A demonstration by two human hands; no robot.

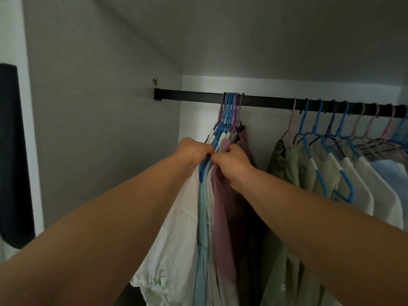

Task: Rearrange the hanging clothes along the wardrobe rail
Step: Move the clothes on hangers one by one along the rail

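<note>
Fingers of the left hand (194,151) are curled tight around the shoulders of a packed bunch of blue and purple plastic hangers (225,120), and the fingers of the right hand (231,164) are closed in the same way on the right side of this bunch, at the mauve pink garment (223,217). Both fists touch each other at the knuckles, so the two hands press the bunch together between them. The fingertips themselves are hidden inside the cloth.

Under the hands, the clothes of the bunch hang down close together: a white gathered garment (176,239) on the left, then a pale blue-green thin garment (202,228), then the mauve pink one, and a dark brownish garment (247,217) on the right. The hooks of these hangers sit all together on the black metal wardrobe rail (189,94), near its left end, where the rail meets the grey side wall (99,107).

Further right on the rail, apart from the bunch, a second row of clothes hangs with more space between the hangers. It begins with an olive green garment (284,164), then several cream white shirts (362,177) on blue and pink plastic hangers (318,120), and a light blue garment (390,171) at the far right edge.

Both bare forearms reach up from the near bottom corners. At the far left edge a dark blue cloth (11,151) hangs outside the wardrobe.
</note>
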